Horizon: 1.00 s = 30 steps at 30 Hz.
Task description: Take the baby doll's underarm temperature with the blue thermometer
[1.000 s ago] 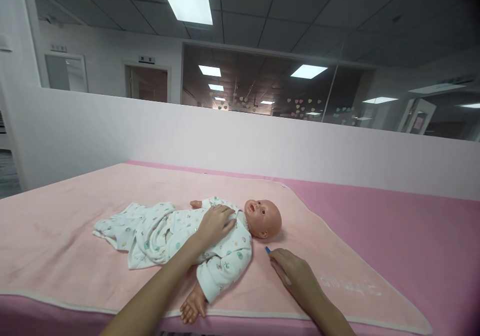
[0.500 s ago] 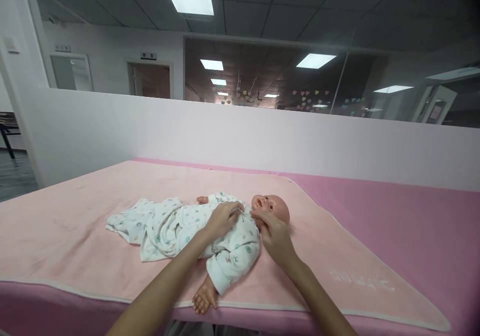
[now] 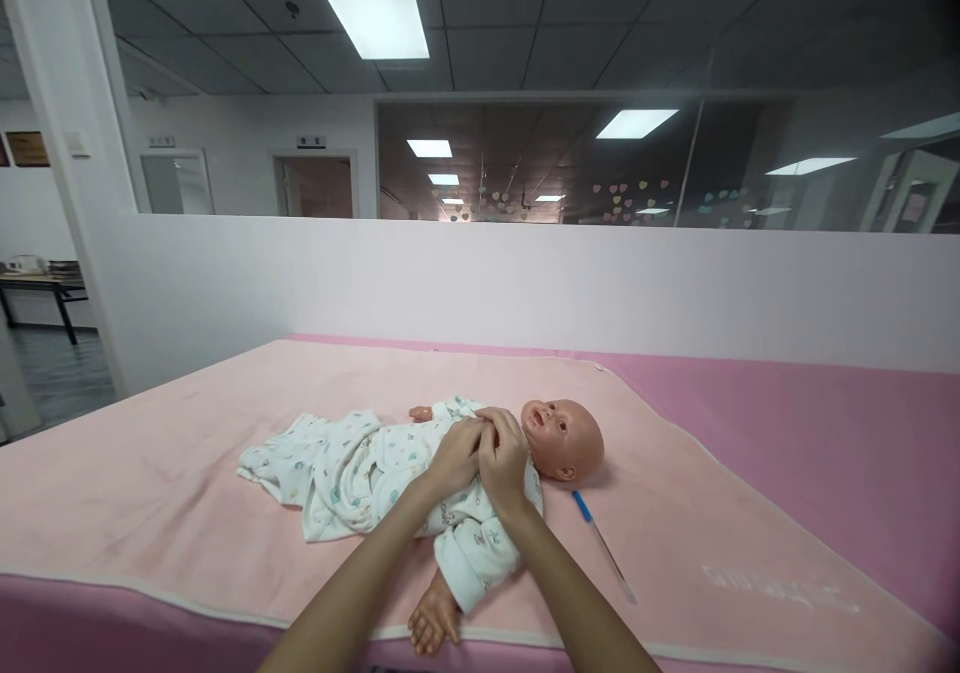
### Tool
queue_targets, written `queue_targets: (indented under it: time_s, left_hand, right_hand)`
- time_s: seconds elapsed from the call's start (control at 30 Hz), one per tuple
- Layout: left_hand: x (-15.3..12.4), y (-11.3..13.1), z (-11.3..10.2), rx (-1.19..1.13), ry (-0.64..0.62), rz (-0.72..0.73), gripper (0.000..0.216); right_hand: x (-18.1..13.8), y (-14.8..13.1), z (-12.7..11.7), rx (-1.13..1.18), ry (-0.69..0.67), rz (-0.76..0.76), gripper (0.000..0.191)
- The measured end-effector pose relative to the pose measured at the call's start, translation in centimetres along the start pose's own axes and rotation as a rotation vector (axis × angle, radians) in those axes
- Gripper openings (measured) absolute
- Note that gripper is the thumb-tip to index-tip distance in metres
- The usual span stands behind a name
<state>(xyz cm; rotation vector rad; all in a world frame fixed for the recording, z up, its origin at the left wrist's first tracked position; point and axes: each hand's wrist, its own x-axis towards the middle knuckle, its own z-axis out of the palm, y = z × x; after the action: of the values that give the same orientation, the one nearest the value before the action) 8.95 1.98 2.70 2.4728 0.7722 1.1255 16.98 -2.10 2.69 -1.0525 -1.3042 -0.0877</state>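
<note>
A baby doll (image 3: pixel 568 441) lies on its back, its head toward the right. It is dressed in a white patterned baby garment (image 3: pixel 484 553), whose lower part spreads loosely to the left. At the doll's upper chest, just below the chin, my left hand (image 3: pixel 454 456) and my right hand (image 3: pixel 504 455) meet with bent fingers. Both are closed on the garment's front near the collar. The fingertips and the exact bit of cloth between them are largely hidden. One doll hand (image 3: pixel 435 615) sticks out of its sleeve near the front edge.
Beneath the doll is a pink blanket (image 3: pixel 187 433) with a pale border, over a darker pink surface (image 3: pixel 847 433). A thin clear stick with a blue end (image 3: pixel 604 548) lies right of my right forearm. A low white wall (image 3: pixel 480 283) stands behind.
My right hand has moved left from beside the doll's neck to meet my left hand at the chest. The view has shifted, and the blue-ended stick now shows.
</note>
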Motion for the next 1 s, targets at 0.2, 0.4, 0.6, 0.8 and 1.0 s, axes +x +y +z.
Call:
queue_targets:
  time_s: [0.2,0.4,0.6,0.8,1.0]
  left_hand:
    - [0.1,0.9,-0.7,-0.167,-0.044,-0.039,0.021]
    - [0.2,0.8,-0.9,-0.251,-0.031,-0.107,0.023]
    - [0.2,1.1,-0.9,-0.260,0.004,-0.149,0.025]
    - [0.1,1.4,-1.0,-0.154,-0.010,-0.121,0.022]
    - [0.1,1.2,-0.9,-0.140,-0.017,-0.079,0.019]
  right_hand:
    - [-0.1,0.3,-0.5,0.059,0.189,0.166,0.024]
    - [-0.5,1.2,-0.6,0.072,0.155,0.238,0.023]
    - [-0.4,1.2,-0.7,0.073,0.153,0.212,0.027]
    - [-0.7,0.7,-0.4,0.004,0.305,0.197,0.027]
    - [-0.8,0.7,-0.4,0.002,0.284,0.200,0.022]
